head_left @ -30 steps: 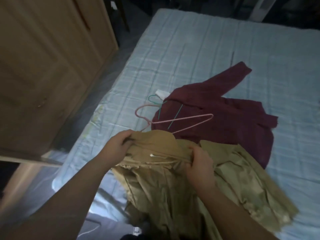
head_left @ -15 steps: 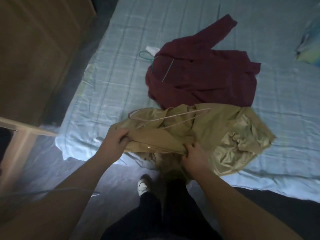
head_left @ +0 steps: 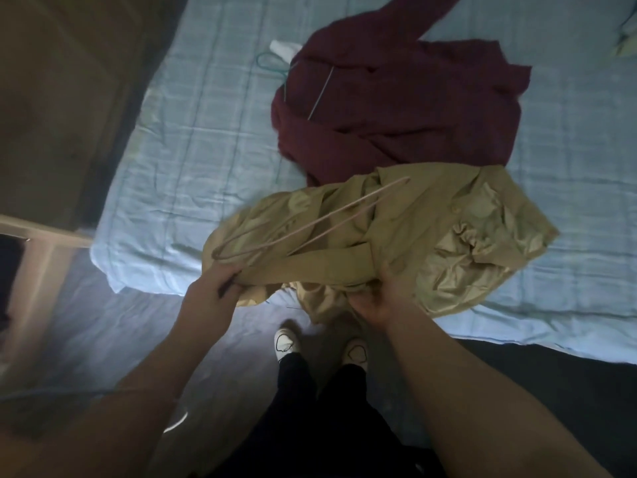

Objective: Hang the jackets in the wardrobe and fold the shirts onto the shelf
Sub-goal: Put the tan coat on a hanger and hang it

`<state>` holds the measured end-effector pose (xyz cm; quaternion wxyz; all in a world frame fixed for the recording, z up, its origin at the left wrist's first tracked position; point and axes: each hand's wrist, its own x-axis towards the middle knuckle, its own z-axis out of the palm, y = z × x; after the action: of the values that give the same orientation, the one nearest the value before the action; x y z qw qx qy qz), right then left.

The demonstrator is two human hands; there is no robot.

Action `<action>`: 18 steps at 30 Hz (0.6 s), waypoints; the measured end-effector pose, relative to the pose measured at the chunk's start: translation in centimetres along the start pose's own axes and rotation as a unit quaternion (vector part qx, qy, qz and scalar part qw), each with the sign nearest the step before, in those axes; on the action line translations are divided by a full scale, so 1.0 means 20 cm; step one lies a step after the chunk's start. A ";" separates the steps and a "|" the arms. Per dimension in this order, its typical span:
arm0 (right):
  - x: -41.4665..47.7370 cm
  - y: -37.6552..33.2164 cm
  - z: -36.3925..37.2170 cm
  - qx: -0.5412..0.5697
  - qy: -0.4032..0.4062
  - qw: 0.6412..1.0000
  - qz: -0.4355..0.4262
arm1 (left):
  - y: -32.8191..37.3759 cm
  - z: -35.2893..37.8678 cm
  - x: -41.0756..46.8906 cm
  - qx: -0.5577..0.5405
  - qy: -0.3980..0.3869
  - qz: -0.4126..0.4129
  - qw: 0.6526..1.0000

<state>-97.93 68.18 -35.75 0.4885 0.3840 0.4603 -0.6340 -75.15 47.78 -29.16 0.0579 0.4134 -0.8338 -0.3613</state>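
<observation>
— Where did we look from?
— We had only the one view, worn on the head, and we faced steeply down over the near edge of the bed (head_left: 165, 188).

— How close were we?
— Close: our forearms ran up from the bottom corners, and the left hand (head_left: 206, 298) and right hand (head_left: 379, 301) sat near mid-frame on the tan jacket (head_left: 448, 236). Our own shoes (head_left: 286, 341) showed directly beneath.

— And the edges?
— The wide angle caught the wardrobe (head_left: 62, 98) at the left, and the maroon jacket (head_left: 396, 98) reached the top edge.
</observation>
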 end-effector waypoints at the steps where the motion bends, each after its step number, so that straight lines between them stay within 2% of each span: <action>1: -0.01 -0.01 0.02 0.029 -0.016 0.999 0.014 | 0.01 -0.02 -0.01 0.008 -0.006 0.011 1.000; 3: -0.02 -0.04 0.06 0.059 -0.035 0.997 0.042 | 0.01 -0.05 -0.01 0.012 -0.015 0.022 1.000; 8: -0.08 -0.06 0.18 0.049 -0.055 0.996 0.044 | 0.00 -0.06 0.01 0.002 -0.011 0.013 1.000; 12: -0.22 -0.11 0.13 0.095 -0.057 0.994 0.002 | 0.00 -0.05 0.03 -0.010 -0.002 0.027 1.000; 15: -0.36 -0.18 0.02 0.167 -0.099 0.979 -0.063 | 0.06 -0.02 0.04 -0.002 -0.028 0.068 0.997; 16: -0.38 -0.19 -0.03 0.154 -0.093 0.979 -0.094 | 0.09 0.00 0.04 0.004 -0.039 0.097 0.995; 18: -0.43 -0.23 -0.13 -0.010 0.006 0.981 -0.194 | 0.16 0.04 0.05 0.006 -0.059 0.154 0.986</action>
<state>-100.33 73.37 -27.41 0.3577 0.2863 0.5350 -0.7098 -78.15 48.80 -27.89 0.0609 0.2585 -0.8917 -0.3666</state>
